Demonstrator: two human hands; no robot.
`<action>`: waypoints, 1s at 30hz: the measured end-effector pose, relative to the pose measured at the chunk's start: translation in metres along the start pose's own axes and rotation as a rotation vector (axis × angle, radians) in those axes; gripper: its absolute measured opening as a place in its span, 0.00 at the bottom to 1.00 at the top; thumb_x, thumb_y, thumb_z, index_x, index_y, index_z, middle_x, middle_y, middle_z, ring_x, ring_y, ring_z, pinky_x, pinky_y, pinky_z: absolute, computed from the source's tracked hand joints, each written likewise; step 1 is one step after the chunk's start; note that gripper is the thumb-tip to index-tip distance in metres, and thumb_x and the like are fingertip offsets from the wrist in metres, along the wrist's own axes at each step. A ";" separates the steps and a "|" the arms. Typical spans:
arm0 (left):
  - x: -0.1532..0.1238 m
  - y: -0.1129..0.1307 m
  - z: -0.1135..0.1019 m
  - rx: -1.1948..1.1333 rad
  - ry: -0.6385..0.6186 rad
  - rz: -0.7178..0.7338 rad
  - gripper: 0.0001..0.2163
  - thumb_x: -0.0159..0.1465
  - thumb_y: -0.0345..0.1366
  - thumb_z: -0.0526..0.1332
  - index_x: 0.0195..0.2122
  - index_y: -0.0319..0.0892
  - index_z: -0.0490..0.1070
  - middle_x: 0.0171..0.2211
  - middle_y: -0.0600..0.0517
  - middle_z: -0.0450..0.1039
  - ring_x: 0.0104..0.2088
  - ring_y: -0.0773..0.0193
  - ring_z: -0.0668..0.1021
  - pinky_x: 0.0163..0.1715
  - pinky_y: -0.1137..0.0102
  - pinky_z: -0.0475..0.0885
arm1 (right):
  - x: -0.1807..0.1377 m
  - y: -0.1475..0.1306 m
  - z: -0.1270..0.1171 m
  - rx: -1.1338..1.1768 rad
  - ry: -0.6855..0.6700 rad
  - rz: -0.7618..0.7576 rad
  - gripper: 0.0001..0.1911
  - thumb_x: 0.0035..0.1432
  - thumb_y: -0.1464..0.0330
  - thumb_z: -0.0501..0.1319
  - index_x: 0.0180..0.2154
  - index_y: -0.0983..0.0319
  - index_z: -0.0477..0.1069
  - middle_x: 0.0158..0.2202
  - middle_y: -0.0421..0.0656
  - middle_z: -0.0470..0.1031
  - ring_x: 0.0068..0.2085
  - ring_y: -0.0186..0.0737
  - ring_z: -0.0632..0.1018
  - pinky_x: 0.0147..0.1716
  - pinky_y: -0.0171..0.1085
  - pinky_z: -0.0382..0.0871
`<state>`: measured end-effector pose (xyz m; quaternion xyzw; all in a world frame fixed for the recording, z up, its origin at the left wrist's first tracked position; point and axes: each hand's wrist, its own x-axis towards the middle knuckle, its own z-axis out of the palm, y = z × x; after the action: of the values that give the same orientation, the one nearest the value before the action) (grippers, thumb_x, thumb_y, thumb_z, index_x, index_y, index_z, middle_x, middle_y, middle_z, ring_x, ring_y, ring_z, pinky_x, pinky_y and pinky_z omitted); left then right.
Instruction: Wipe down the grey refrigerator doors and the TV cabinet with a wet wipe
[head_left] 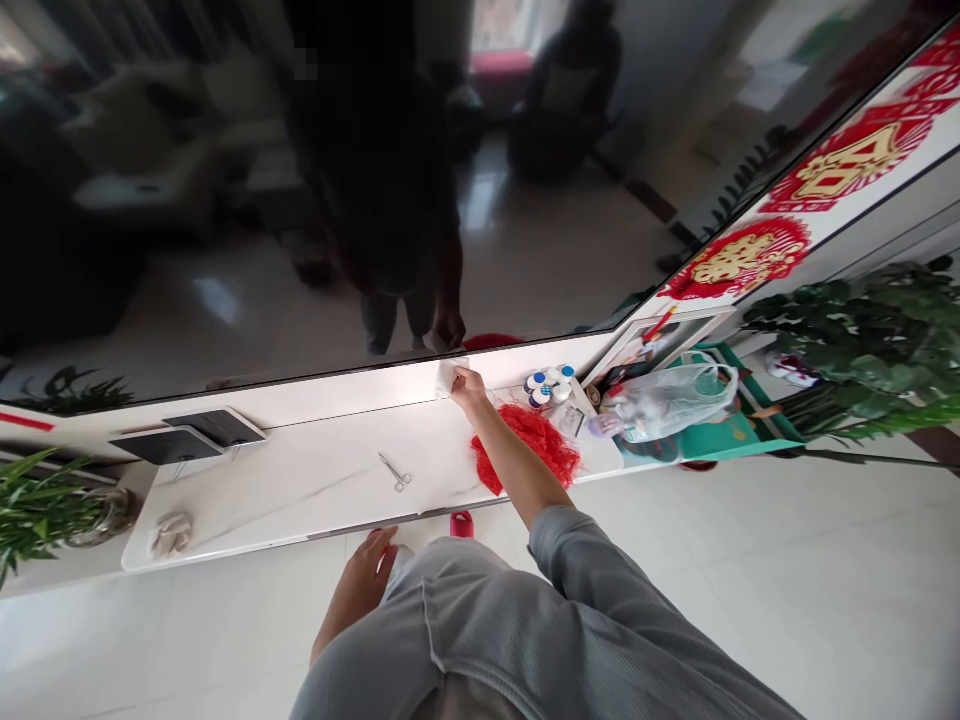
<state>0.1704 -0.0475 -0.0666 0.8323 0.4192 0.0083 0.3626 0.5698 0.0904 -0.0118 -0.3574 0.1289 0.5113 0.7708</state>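
Note:
My right hand [468, 387] reaches forward with its fingers closed on a white tissue [448, 378]. The tissue lies against the white wall just below the bottom edge of the large black television [225, 280]. By my thigh hangs my left hand [369, 568], empty, with its fingers stretched out. Between the hands, a pair of scissors [397, 474] rests on the white marbled cabinet top [322, 485]. A heap of red mesh-like material [536, 440] sits beneath my right forearm, which partly covers it.
Small blue-capped bottles [550, 384], a plastic bag [667, 400] and a green box [739, 430] crowd the right end. Two dark tablet-like panels [202, 430] and a crumpled beige cloth [172, 535] are at left. Plants [862, 330] stand at the right.

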 end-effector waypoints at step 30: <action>0.000 0.038 0.002 0.067 -0.055 -0.131 0.32 0.74 0.50 0.40 0.67 0.38 0.68 0.65 0.45 0.70 0.66 0.52 0.72 0.68 0.52 0.68 | -0.003 -0.086 -0.050 0.050 0.116 -0.108 0.12 0.73 0.64 0.61 0.46 0.67 0.75 0.35 0.40 0.78 0.33 0.31 0.80 0.36 0.34 0.79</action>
<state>0.1973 -0.0633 -0.0449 0.8148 0.4626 -0.0524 0.3455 0.6521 0.0348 -0.0101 -0.3734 0.1665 0.4441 0.7973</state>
